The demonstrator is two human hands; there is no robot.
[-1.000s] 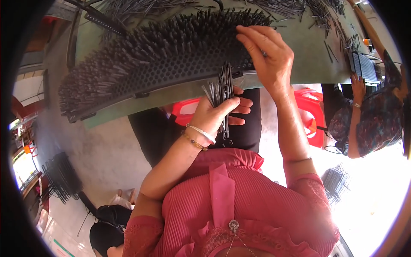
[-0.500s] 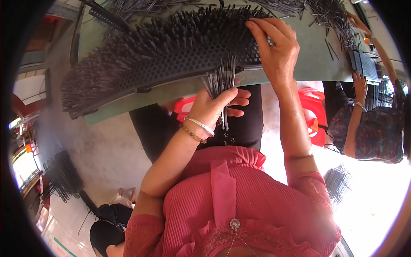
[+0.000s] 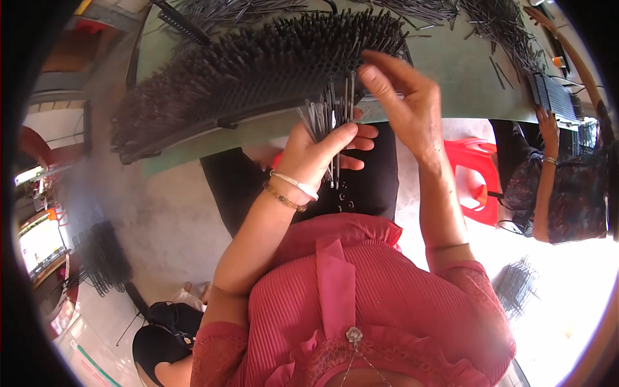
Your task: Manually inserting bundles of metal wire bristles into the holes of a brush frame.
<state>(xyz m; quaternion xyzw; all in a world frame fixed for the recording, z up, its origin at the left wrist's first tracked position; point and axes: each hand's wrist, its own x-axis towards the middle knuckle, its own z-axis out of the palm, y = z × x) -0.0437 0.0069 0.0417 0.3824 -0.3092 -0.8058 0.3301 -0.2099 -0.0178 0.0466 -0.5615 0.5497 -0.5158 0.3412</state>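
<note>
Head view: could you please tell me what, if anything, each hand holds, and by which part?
The left hand holds a bundle of thin dark strips around its middle; the right hand shows nothing held.

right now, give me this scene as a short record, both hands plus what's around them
left hand: holds a bundle of thin dark strips
right hand: raised near the board's right end; grip unclear
board: black, perforated, thickly filled with standing strips
table: green, loose strips heaped at the far side
co-worker's hand: at right, by another board
stool: red, at right
</note>
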